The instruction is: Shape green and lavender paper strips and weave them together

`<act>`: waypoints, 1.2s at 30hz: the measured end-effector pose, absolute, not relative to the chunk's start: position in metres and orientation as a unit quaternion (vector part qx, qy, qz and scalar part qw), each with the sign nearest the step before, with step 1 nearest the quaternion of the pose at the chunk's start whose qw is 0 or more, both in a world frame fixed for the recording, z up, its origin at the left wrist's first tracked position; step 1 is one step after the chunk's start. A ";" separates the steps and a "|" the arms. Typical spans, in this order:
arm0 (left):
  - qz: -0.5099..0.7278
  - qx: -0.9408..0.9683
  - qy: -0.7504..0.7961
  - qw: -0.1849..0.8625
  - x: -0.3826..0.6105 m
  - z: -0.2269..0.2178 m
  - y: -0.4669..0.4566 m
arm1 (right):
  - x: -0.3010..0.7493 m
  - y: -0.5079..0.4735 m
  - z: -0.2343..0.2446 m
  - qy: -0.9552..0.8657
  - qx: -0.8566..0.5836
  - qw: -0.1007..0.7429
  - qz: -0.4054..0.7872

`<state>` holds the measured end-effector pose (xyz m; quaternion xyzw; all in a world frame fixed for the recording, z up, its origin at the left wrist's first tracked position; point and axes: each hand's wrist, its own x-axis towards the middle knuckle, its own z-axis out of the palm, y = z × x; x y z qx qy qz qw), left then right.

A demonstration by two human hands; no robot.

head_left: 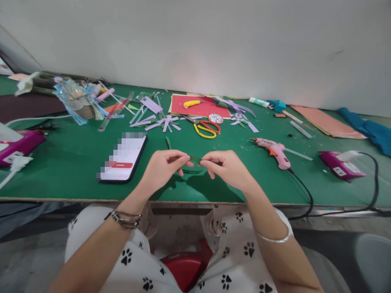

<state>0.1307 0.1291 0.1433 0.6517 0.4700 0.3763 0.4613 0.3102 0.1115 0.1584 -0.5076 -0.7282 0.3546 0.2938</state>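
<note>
- Between pinched fingertips, your left grip [165, 167] and right grip [224, 165] hold a green strip [194, 159] to the right of the phone [134, 158].
- The strip looks thin; an uneven pull between your hands could tear or crease it.
- Another green length [192, 171] shows beneath your fingers; whether it joins the held piece cannot be told, and a careless tug might snag it.
- Well right of the phone, the pink glue gun [274, 152], if hot, could burn a straying right hand; its cord [311, 198], looping past the desk [76, 183] edge, might catch your arm.
</note>
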 end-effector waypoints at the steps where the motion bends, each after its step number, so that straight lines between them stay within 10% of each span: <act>1: 0.377 0.653 0.472 0.457 0.130 0.143 0.129 | 0.311 0.112 0.158 -0.726 -0.509 0.296 0.355; 36: 0.414 0.636 0.552 0.346 0.111 0.155 0.141 | 0.341 0.119 0.166 -0.699 -0.516 0.269 0.417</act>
